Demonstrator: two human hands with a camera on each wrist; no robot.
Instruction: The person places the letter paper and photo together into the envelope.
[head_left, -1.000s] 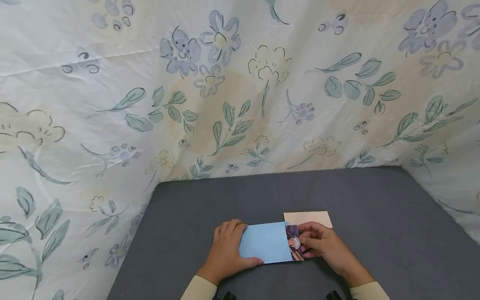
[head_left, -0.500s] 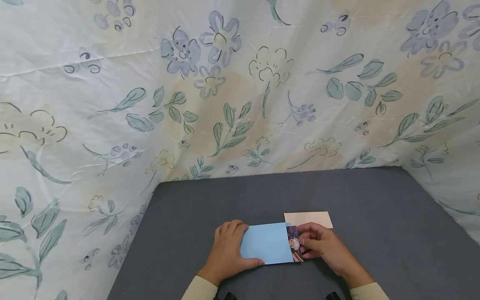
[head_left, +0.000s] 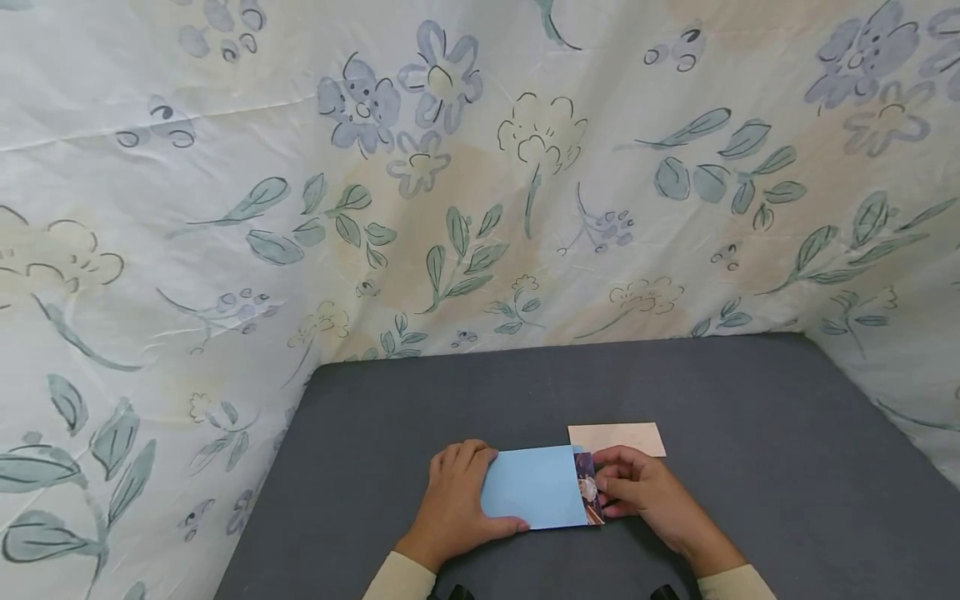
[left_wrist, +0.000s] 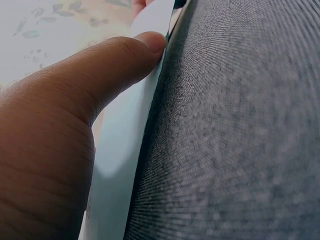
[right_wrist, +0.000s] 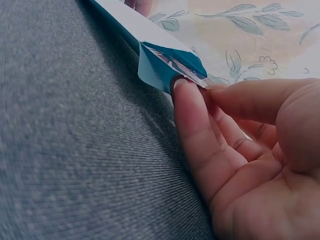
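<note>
While the left hand (head_left: 453, 502) grips the blue envelope (head_left: 534, 487), the right hand (head_left: 648, 492), pinching a picture card (head_left: 587, 490), should hold it level so nothing snags.

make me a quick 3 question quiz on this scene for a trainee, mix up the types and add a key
1. Multiple choice: how does the picture card lie relative to the blue envelope?
A) wholly outside it
B) partly inside its open end
C) underneath it

2. True or false: the peach paper lies nearer the right hand than the left hand.

3. Fill in: the right hand's fingers pinch the ____, while the left hand holds the other item.

Key: 1. B; 2. True; 3. picture card
</note>
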